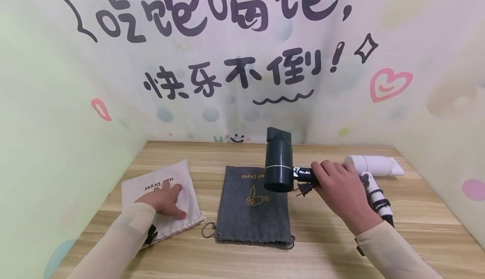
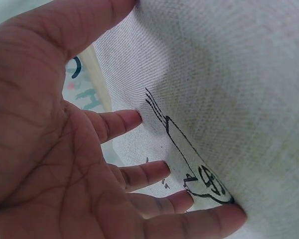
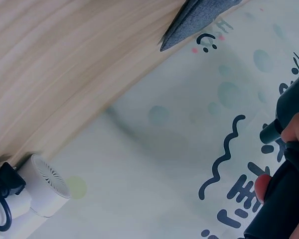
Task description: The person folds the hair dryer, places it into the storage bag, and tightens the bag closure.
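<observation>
In the head view my left hand, fingers spread, rests on a light beige drawstring bag printed "Hair Dryer". The left wrist view shows fingertips on the cloth around a hair dryer drawing. My right hand grips a dark green hair dryer by its handle, holding it up with the barrel upright. Part of that handle appears in the right wrist view. Below and left of the dryer lies a dark grey drawstring bag with gold print. A black plug hangs by the handle.
A white hair dryer lies at the table's right rear, its black cord wrapped on the handle, partly behind my right hand. The wooden table meets a printed fabric backdrop at the back and sides.
</observation>
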`<state>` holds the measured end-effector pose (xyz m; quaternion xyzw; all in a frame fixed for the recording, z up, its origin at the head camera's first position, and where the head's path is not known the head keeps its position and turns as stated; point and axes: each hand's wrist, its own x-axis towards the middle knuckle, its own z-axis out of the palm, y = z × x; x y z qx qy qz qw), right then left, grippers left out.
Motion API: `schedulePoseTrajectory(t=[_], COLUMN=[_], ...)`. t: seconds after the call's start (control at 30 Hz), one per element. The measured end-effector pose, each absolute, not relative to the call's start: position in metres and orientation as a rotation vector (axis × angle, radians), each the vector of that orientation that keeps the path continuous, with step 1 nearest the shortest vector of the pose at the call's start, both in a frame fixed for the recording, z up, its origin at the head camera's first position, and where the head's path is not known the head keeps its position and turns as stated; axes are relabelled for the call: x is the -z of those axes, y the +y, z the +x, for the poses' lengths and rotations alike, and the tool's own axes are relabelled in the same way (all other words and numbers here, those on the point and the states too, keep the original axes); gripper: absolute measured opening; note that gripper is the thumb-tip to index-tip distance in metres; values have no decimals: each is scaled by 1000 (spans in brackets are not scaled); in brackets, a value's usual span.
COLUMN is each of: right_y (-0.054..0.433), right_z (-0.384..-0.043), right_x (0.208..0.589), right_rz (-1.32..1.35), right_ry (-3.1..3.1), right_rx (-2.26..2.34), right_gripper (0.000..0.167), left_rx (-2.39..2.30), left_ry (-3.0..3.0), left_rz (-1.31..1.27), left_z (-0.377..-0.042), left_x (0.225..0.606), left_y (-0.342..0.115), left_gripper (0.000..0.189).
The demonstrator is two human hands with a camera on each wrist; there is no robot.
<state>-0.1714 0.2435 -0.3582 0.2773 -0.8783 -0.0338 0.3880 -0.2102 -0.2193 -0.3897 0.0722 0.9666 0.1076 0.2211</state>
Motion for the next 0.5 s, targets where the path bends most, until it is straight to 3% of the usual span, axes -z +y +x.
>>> schedulePoseTrajectory(t=[0.5], right_y=[244], right_z=[-168], right_x=[356], right_rz=[698], right_ry=[-2231], right_rx=[101], right_gripper=[55], left_rx=[-282], left_ry=[2697], left_rz=[239], left_z=[-211], left_x=[395], left_y=[-221], left_gripper=[96])
